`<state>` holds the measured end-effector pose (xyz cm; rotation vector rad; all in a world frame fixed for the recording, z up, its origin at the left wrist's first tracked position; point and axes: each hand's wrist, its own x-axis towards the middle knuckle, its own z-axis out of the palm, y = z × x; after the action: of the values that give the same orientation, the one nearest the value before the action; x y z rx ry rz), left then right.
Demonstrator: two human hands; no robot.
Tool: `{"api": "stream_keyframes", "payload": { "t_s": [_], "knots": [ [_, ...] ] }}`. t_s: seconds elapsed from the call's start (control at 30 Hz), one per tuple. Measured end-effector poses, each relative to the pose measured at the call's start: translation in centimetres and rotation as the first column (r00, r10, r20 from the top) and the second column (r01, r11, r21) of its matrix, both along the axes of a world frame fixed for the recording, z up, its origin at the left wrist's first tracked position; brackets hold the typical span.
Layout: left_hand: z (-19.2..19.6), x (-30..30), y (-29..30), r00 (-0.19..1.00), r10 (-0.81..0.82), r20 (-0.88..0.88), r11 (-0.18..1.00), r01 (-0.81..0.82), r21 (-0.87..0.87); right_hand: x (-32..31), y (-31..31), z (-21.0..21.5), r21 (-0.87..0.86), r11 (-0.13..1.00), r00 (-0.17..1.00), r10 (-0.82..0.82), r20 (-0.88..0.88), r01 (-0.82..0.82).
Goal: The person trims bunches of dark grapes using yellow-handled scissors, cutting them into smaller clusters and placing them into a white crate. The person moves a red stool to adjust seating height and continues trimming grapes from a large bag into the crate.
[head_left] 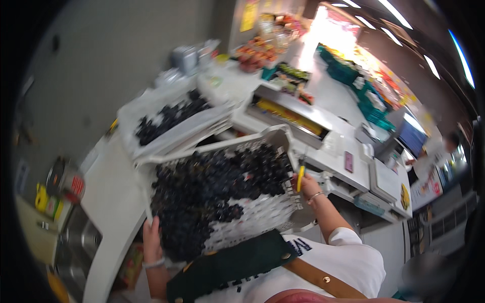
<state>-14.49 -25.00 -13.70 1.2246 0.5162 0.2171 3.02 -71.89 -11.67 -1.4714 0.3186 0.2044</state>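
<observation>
A white plastic crate is held up in front of my body, tilted in view. Dark grapes cover most of it, while its near right part shows bare lattice floor. My left hand grips the crate's near left side. On the right side, my right hand has hold of the crate's end and also a pair of scissors with yellow handles, whose blades point away from me. The fingers of both hands are partly hidden by the crate wall.
Beyond the crate, a second white crate, lined, holds more dark grapes on the white counter. A metal-and-yellow wrapping unit stands to its right. A sink lies at left. Another person stands far right near a monitor.
</observation>
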Motion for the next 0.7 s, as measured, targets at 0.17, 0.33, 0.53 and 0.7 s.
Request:
{"api": "stream_keyframes", "payload": {
  "t_s": [0.17, 0.33, 0.53, 0.7],
  "knots": [
    [0.1, -1.7, 4.8, 0.999, 0.045, -0.023, 0.998, -0.043, 0.051, -1.8, 5.0, -0.1, 0.007, 1.000, 1.000, 0.004, -0.008, -0.003],
    [2.1, -5.4, 9.3, 0.995, 0.097, -0.019, 0.993, -0.095, 0.074, -2.1, 10.9, -0.7, 0.019, 0.997, 0.997, 0.079, -0.017, -0.079],
    [2.6, -10.0, 15.1, 0.978, 0.180, -0.110, 0.973, -0.160, 0.167, -3.0, 18.7, -0.3, 0.000, 0.986, 0.986, 0.167, -0.027, -0.167],
    [1.7, -14.4, 19.0, 0.967, 0.244, -0.068, 0.962, -0.232, 0.146, -3.0, 25.8, 0.8, -0.006, 0.970, 0.970, 0.241, -0.026, -0.241]
  ]
}}
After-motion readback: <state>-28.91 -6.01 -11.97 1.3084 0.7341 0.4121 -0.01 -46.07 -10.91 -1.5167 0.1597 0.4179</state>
